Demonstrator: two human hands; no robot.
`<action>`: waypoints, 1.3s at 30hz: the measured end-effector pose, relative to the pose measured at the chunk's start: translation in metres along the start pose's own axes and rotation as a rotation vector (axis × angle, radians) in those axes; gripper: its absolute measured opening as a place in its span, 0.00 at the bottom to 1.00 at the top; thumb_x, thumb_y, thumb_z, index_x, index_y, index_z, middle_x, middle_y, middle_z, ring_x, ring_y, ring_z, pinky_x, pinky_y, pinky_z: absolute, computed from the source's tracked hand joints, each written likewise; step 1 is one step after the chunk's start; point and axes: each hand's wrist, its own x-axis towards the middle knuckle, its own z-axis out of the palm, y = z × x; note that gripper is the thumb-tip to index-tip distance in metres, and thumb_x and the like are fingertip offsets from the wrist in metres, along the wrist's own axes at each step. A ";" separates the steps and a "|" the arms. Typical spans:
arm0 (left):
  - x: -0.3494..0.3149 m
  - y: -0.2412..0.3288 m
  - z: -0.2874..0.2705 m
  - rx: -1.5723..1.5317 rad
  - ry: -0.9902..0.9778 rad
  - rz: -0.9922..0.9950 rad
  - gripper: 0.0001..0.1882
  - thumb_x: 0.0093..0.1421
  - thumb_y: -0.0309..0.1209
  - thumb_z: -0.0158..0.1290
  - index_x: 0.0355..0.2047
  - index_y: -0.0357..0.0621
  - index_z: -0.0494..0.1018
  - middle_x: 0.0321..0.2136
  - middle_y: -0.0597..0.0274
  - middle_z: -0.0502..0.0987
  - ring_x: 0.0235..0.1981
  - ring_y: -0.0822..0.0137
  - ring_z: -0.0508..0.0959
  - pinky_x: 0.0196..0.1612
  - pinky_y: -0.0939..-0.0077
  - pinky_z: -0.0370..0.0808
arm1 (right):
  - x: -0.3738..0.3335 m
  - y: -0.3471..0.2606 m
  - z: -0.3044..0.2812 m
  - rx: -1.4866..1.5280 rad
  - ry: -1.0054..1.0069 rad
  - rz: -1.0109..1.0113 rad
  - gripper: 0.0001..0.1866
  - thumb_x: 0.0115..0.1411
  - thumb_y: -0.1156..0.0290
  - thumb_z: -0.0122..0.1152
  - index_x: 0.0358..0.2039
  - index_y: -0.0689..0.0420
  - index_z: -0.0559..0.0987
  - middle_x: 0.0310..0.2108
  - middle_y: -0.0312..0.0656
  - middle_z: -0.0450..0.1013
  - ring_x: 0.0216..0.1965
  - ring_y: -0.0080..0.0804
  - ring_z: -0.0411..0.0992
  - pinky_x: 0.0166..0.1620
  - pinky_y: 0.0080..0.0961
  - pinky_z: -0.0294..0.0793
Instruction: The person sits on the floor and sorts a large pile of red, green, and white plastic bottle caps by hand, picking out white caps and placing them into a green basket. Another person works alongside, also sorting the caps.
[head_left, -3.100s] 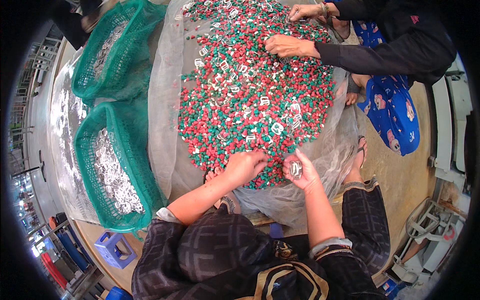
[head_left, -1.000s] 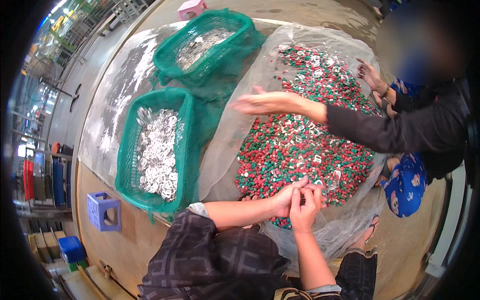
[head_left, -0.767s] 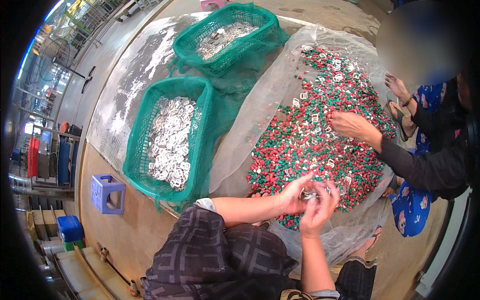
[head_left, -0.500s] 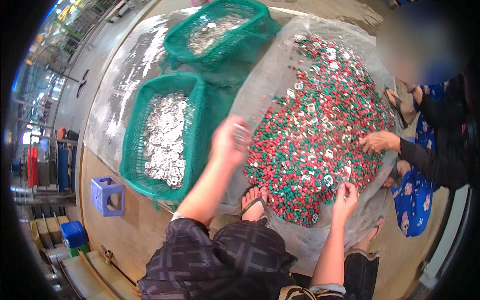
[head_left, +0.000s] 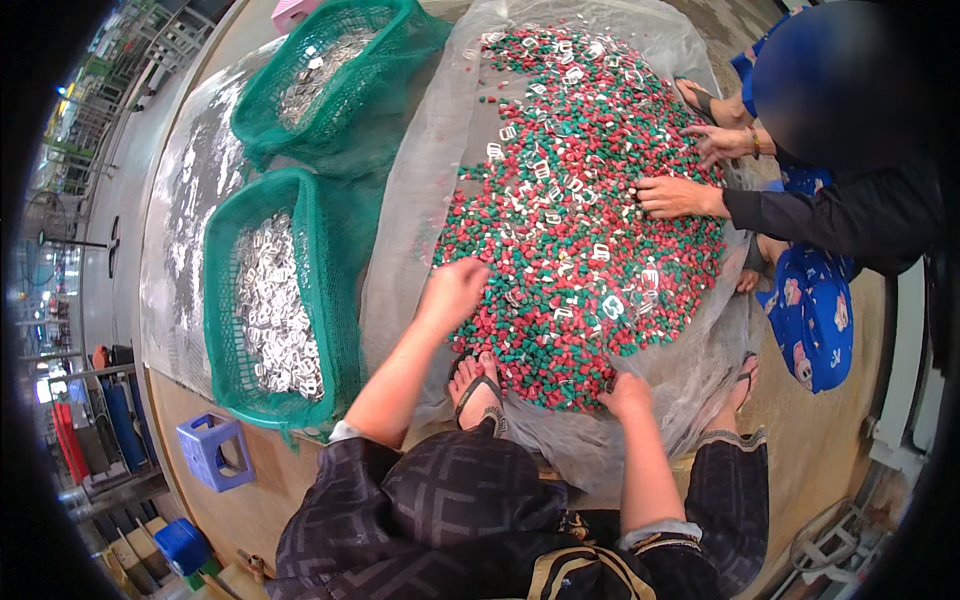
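Resting on the near-left edge of the red and green pellet heap (head_left: 590, 220) at frame centre, the left hand (head_left: 455, 290) has its fingers curled under; whether they enclose anything cannot be told. The right hand (head_left: 627, 392), lower centre, presses loosely bent fingers into the heap's near rim, nothing visibly grasped. Pale metal clips (head_left: 612, 305) lie scattered among the pellets. Risk: pellets dragged over the clear plastic sheet (head_left: 420, 200) edge onto the floor, or carried into the green mesh basket (head_left: 225, 300) at left. A co-worker's hands (head_left: 675, 195) work upper right; collision is possible.
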 end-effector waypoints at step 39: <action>-0.008 0.017 0.034 -0.913 -0.683 -0.283 0.06 0.55 0.27 0.56 0.32 0.40 0.71 0.28 0.68 0.75 0.27 0.79 0.73 0.30 0.85 0.70 | 0.024 0.031 0.019 1.151 0.094 0.091 0.06 0.44 0.78 0.57 0.17 0.57 0.69 0.22 0.40 0.73 0.28 0.32 0.74 0.31 0.31 0.74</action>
